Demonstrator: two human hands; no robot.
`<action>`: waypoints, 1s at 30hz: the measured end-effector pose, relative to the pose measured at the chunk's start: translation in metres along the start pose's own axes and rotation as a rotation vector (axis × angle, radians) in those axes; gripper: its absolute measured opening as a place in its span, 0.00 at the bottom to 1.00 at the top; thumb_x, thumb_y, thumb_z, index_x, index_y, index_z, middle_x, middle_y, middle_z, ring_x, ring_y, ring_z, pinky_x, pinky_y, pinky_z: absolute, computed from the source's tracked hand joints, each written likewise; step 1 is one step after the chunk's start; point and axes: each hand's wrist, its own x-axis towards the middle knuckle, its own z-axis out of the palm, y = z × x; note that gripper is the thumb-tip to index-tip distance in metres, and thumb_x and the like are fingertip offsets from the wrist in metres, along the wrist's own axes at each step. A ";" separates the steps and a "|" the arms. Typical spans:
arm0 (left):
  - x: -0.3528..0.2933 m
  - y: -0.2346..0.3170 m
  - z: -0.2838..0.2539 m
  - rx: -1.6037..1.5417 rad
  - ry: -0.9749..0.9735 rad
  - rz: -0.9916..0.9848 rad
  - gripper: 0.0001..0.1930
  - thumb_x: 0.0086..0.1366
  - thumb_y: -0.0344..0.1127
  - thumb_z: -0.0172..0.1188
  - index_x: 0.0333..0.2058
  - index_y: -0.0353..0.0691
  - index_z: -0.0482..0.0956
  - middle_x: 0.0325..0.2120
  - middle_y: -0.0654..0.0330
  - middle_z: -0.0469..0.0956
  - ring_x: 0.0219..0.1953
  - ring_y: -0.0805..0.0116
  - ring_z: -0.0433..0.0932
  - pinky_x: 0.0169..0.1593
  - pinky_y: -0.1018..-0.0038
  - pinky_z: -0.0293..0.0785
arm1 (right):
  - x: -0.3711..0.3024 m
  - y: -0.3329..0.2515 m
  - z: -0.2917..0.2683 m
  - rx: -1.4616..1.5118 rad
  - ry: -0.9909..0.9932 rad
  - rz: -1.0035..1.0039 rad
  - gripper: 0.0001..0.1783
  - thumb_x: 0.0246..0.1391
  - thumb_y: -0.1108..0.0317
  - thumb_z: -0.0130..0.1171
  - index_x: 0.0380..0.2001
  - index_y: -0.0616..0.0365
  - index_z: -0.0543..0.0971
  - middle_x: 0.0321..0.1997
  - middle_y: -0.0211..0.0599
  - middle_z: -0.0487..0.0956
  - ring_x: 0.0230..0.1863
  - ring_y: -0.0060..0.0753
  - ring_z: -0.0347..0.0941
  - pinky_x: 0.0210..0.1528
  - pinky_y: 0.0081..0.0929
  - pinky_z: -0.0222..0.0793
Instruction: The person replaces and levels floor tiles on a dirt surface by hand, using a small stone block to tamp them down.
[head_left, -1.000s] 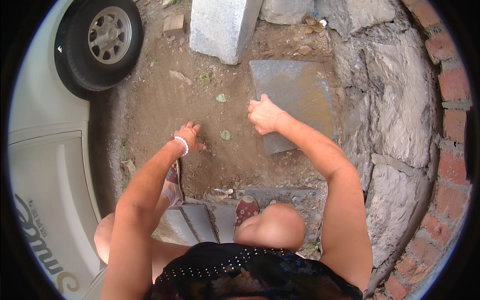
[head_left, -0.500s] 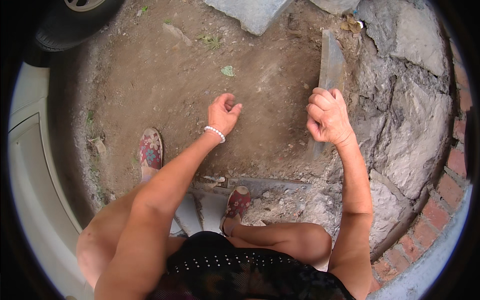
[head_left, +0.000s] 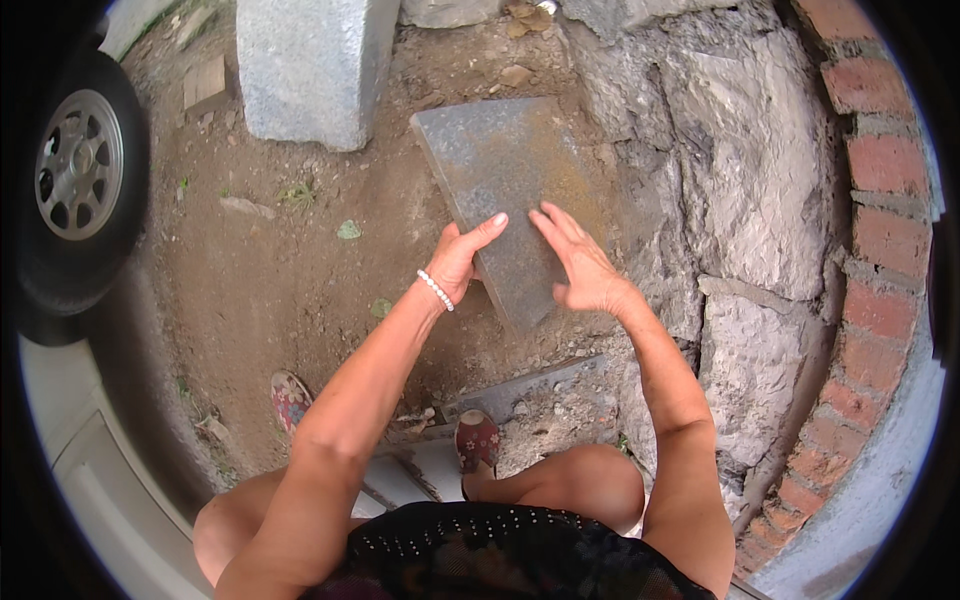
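Observation:
A flat grey stone slab (head_left: 505, 165) with rusty brown patches lies tilted in front of me, its broad face turned up. My left hand (head_left: 463, 258), with a white bead bracelet (head_left: 436, 290) at the wrist, holds the slab's left edge. Its thumb lies over the top face and the other fingers are hidden beneath. My right hand (head_left: 585, 262) is open over the slab's right side, fingers stretched out and thumb apart. Whether its fingertips touch the stone I cannot tell.
A thick pale stone block (head_left: 305, 70) stands beyond the slab. Rough rock (head_left: 760, 190) and a curved brick edge (head_left: 885, 235) run along the right. A car wheel (head_left: 80, 165) is at the left. A narrow stone strip (head_left: 540, 388) lies by my shoe (head_left: 477, 440).
The slab, upright on edge in my right hand before, now leans over with its face showing. My left hand has taken its left edge; my right hand has let go and opened.

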 end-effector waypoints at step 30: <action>-0.133 0.053 0.038 0.433 0.405 0.316 0.09 0.48 0.25 0.53 0.31 0.29 0.74 0.28 0.56 0.76 0.32 0.64 0.75 0.38 0.69 0.73 | -0.049 -0.050 0.099 0.160 0.341 -0.185 0.41 0.36 0.78 0.57 0.57 0.74 0.54 0.61 0.63 0.56 0.64 0.59 0.51 0.64 0.49 0.48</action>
